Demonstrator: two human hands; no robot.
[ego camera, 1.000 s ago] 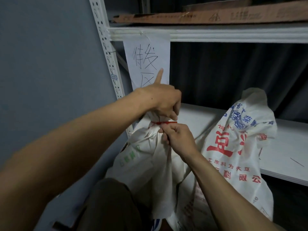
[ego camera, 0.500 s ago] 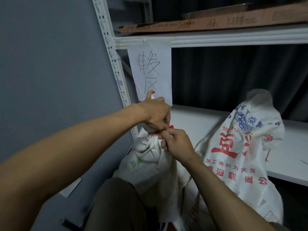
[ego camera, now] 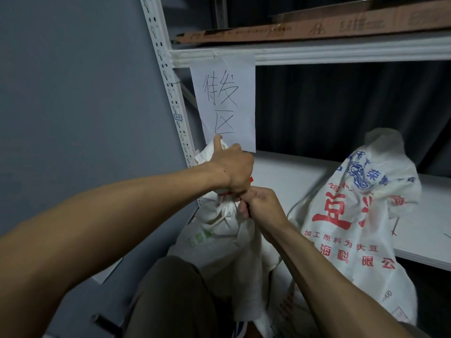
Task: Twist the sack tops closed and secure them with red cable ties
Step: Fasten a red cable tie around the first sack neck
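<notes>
Down by the shelving, near the middle of my view, my left hand (ego camera: 234, 172) is fisted round the twisted top of the white sack (ego camera: 219, 240), thumb pointing up. At 4 o'clock from it and touching it, my right hand (ego camera: 261, 203) has its fingers curled, pinching the red cable tie (ego camera: 225, 193) that rings the sack's neck between my two fists. At 3 o'clock a printed sack (ego camera: 353, 215) stands against the lower shelf (ego camera: 280, 172). At 12 o'clock hangs a handwritten paper sign (ego camera: 224, 101).

Grey wall (ego camera: 73, 93), white shelving rack (ego camera: 341, 51), dim light
</notes>
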